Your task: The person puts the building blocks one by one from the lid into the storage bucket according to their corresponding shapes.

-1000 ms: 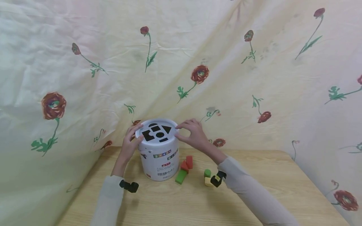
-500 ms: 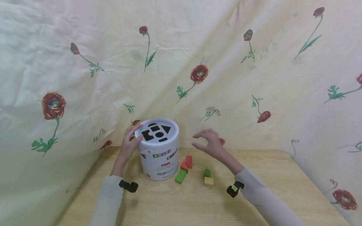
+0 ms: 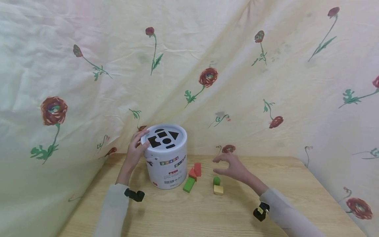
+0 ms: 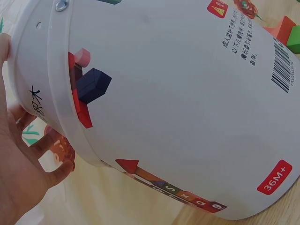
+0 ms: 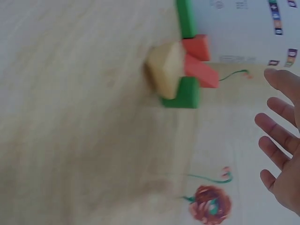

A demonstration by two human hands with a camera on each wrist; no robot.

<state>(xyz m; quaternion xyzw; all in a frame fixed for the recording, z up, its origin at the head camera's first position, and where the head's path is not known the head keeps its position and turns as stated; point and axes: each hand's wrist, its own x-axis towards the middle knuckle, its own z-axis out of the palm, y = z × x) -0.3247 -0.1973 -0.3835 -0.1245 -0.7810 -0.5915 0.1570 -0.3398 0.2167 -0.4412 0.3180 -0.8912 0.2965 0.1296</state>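
Observation:
A white bucket (image 3: 167, 164) with a shape-sorter lid (image 3: 164, 139) stands on the wooden table (image 3: 192, 214). My left hand (image 3: 140, 140) holds its upper rim from the left, thumb on the lid's edge. In the left wrist view the bucket (image 4: 178, 103) fills the frame, with my palm (image 4: 18, 168) against its side. My right hand (image 3: 218, 166) hovers with fingers spread and holds nothing, just above and to the right of a green cylinder (image 3: 217, 180) and a yellow block (image 3: 218, 190). The right wrist view shows the yellow block (image 5: 166, 75) and my fingers (image 5: 281, 126) apart from it.
Two red blocks (image 3: 195, 170) and a long green block (image 3: 189, 185) lie against the bucket's right side. A flowered cloth (image 3: 237, 82) hangs close behind the table and on both sides. Bare tabletop lies in front and to the right.
My right hand has left the bucket's lid and swung right and down, to just above the green cylinder. The left hand and the bucket have stayed put.

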